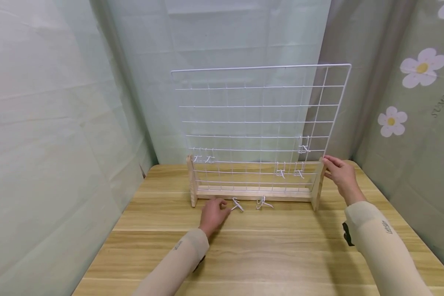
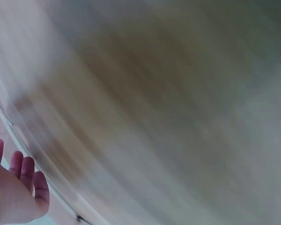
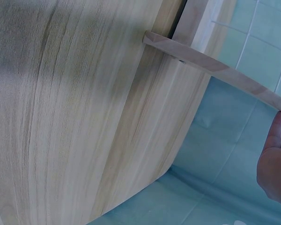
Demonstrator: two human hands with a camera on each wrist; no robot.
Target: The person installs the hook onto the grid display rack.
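A white wire grid rack [image 1: 260,122] stands upright in a wooden base [image 1: 255,194] on the table. My right hand [image 1: 341,174] grips the upper end of its right wooden post [image 1: 317,189]; in the right wrist view, fingers [image 3: 274,133] meet that post. Low in front of the base, my left hand [image 1: 213,213] hovers at or near the tabletop with fingers loosely bent, holding nothing visible. Just right of its fingertips lies a white wire hook [image 1: 237,205], and farther right a second hook [image 1: 263,203]. The left wrist view is mostly motion-blurred.
Several white hooks hang on the grid, including one at upper right [image 1: 304,148], one lower right [image 1: 299,172] and one at left [image 1: 209,159]. The wooden table [image 1: 251,246] is enclosed by pale curtains [image 1: 59,123], with a flower-printed one [image 1: 410,135] at right.
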